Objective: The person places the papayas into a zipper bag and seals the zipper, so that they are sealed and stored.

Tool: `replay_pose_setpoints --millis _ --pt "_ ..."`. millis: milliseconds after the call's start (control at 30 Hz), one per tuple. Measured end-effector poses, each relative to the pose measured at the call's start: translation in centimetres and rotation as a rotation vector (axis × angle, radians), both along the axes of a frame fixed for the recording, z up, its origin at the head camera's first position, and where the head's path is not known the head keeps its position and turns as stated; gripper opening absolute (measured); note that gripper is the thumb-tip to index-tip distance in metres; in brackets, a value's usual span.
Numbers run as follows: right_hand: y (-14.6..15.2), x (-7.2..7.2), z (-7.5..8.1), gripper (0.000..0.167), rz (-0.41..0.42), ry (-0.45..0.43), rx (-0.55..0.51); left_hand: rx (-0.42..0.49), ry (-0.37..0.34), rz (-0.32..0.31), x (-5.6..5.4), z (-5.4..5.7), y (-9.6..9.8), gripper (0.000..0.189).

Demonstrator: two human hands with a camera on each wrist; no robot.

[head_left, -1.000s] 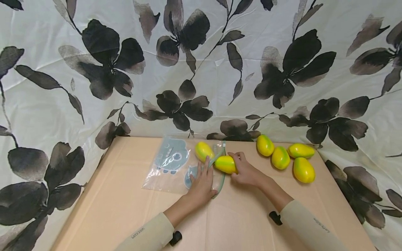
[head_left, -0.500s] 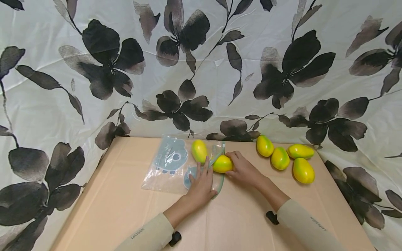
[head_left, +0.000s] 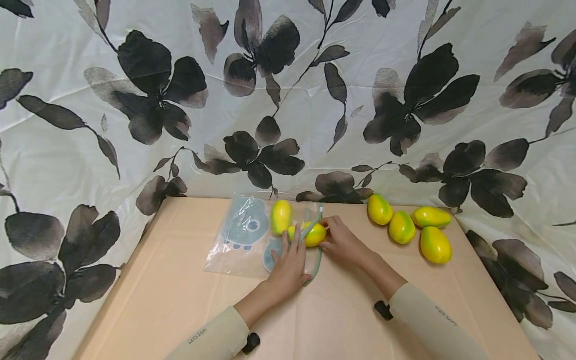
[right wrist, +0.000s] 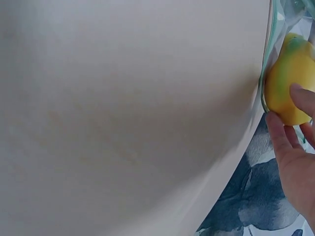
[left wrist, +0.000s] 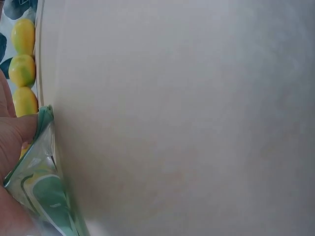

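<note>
A clear zip bag (head_left: 240, 235) with a blue-green print lies flat on the tan table (head_left: 180, 300). One yellow-green mango (head_left: 281, 216) lies inside it. My left hand (head_left: 292, 246) lies on the bag and pinches its green zip edge (left wrist: 44, 123), holding the mouth up. My right hand (head_left: 329, 235) holds a second mango (head_left: 311, 234) by its end, with the mango partway through the bag's mouth. In the right wrist view that mango (right wrist: 290, 88) sits between thumb and fingertips (right wrist: 301, 93), beside the bag's rim (right wrist: 275, 29).
Several more mangoes (head_left: 407, 227) lie in a cluster on the table's far right, also seen as mangoes (left wrist: 22, 71) in the left wrist view. A white cloth with dark flowers (head_left: 288, 100) hangs behind and around the table.
My right hand has moved left and pushed its mango further into the bag's mouth. The mango inside has slid a little left. My left hand has stayed put.
</note>
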State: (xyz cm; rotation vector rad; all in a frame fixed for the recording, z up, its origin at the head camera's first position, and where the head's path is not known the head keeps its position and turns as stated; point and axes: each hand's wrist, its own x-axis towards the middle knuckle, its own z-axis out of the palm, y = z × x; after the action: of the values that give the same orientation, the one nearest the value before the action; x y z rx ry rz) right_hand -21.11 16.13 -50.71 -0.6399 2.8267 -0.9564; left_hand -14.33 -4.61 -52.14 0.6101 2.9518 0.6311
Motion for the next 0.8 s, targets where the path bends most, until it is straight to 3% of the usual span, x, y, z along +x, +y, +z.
replay_pose_setpoints --millis 233,533,800 --pt "-0.2 -0.5 -0.2 0.049 -0.041 -0.005 -0.06 -0.009 0.014 0.0 0.2 0.0 -0.1 0.108" --pt "-1.4 -1.0 0.1 0.055 -0.212 0.067 0.067 -0.015 0.032 -0.01 0.4 0.1 -0.1 0.105" --pt "-2.2 -1.3 0.1 0.057 -0.226 0.115 0.089 -0.025 0.049 -0.011 0.5 0.0 -0.1 0.107"
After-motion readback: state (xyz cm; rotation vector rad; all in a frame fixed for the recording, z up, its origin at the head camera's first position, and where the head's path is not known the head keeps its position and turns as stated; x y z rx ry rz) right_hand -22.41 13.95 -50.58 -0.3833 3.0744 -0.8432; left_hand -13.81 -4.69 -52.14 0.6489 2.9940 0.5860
